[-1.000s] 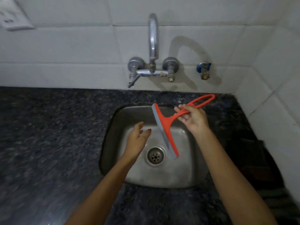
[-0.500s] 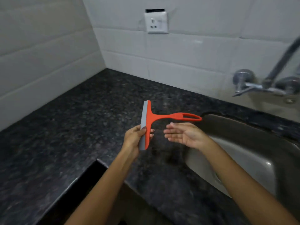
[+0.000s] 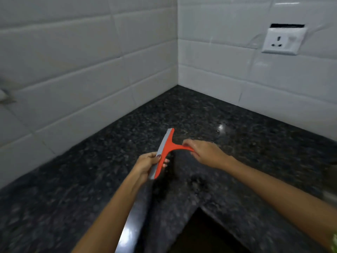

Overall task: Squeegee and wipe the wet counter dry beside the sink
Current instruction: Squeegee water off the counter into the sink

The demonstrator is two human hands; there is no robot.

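Over speckled granite counter (image 3: 237,125), both hands, left hand (image 3: 145,166) and right hand (image 3: 206,152), seemingly grip the T-shaped orange squeegee (image 3: 166,148).

White tiled walls (image 3: 87,73) meet in corner; white socket (image 3: 282,41) on right wall.

At frame centre, an orange squeegee (image 3: 165,152) is held above the dark granite counter (image 3: 246,143): its blade end is gripped by the left hand (image 3: 145,166), its handle by the right hand (image 3: 206,152). A wall socket (image 3: 283,41) is mounted upper right.
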